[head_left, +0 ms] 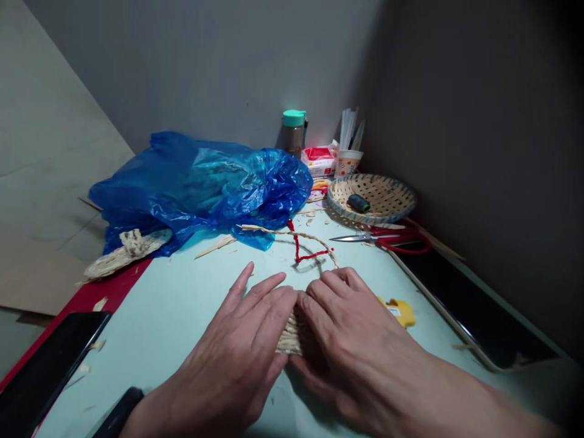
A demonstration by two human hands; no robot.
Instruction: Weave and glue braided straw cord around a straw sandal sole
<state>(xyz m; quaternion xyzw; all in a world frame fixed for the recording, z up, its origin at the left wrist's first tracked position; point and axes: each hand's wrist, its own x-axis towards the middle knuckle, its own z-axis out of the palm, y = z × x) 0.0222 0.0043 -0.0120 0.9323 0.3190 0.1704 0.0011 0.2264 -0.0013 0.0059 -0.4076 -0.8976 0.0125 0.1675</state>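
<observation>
A small piece of coiled or braided straw work (289, 338) is held between my two hands just above the table, mostly covered by them. My left hand (246, 340) lies along its left side, thumb low, with some fingers stretched forward. On the other side, my right hand (342, 328) grips the straw work with curled fingers. A twisted straw cord (314, 236) runs from beside the right hand's knuckles away across the table. Near that cord lies a bent red strand (312, 257). Partly behind my right hand is a yellow item (402, 312).
A blue plastic bag (205, 182) fills the back left, beside a straw piece (130, 254). Red-handled scissors (401, 236) lie before a woven basket (392, 193) holding a dark thread spool (358, 203). A bottle (293, 131) stands behind. Dark flat devices (474, 304) flank the table (168, 316).
</observation>
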